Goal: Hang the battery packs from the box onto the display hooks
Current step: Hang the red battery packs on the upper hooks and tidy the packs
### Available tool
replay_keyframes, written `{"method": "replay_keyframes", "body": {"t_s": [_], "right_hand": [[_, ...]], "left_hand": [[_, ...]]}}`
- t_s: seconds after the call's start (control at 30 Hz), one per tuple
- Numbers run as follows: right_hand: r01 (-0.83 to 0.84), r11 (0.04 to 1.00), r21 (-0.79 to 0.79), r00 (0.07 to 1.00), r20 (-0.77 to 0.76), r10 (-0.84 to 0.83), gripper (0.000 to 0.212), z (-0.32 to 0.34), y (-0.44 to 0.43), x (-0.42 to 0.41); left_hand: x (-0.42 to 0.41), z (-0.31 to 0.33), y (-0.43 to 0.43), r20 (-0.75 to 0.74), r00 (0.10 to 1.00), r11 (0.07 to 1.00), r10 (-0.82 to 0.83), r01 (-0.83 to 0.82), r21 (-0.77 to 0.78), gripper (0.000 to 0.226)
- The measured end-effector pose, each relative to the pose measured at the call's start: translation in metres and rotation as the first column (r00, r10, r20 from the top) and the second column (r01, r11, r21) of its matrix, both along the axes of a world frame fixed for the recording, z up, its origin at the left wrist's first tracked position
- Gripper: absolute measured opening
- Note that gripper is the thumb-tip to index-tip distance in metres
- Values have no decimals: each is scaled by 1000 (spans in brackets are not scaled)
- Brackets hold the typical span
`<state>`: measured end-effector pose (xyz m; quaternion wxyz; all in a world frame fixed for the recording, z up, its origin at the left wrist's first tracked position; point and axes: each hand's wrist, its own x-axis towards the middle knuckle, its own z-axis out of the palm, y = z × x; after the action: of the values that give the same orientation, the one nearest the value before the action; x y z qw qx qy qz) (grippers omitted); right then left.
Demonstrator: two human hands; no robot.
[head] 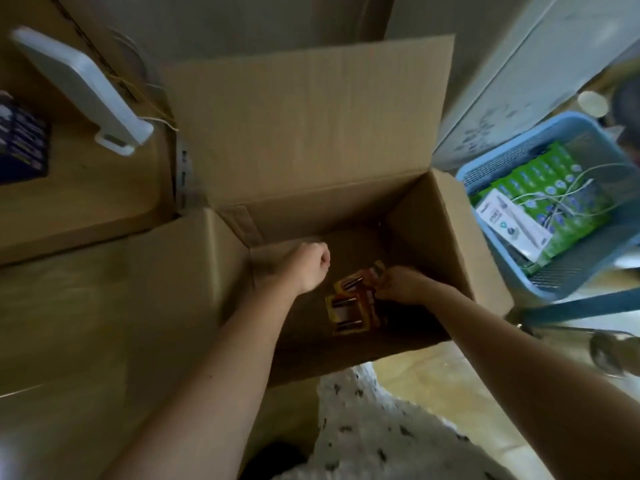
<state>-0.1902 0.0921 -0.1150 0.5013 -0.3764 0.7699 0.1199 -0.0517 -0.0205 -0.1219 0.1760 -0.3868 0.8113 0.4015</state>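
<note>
A large open cardboard box (311, 140) stands in front of me with its flaps spread. At its bottom lie a few yellow and red battery packs (348, 311). My right hand (403, 284) reaches into the box and pinches the top edge of a battery pack (370, 271) near the pile. My left hand (308, 270) hovers inside the box to the left of the packs, fingers curled into a loose fist with nothing visible in it. No display hooks are in view.
A blue plastic basket (512, 161) with green packets and a white cable stands at the right. A white flat device (79, 88) rests on cardboard at the upper left, next to a dark packet (20, 140). My patterned white garment (374, 431) shows below.
</note>
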Motion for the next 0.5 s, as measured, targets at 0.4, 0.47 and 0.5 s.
{"method": "replay_keyframes", "body": {"t_s": [0.4, 0.47, 0.5], "right_hand": [[-289, 956, 56, 953, -81, 293, 65, -72, -19, 8], [-315, 947, 72, 941, -105, 321, 69, -78, -17, 7], [-335, 939, 82, 933, -114, 343, 66, -77, -18, 7]], "left_hand": [[-4, -94, 22, 158, 985, 998, 70, -70, -5, 30], [-5, -98, 21, 152, 985, 997, 80, -80, -6, 28], [-5, -99, 20, 147, 986, 996, 83, -84, -3, 27]]}}
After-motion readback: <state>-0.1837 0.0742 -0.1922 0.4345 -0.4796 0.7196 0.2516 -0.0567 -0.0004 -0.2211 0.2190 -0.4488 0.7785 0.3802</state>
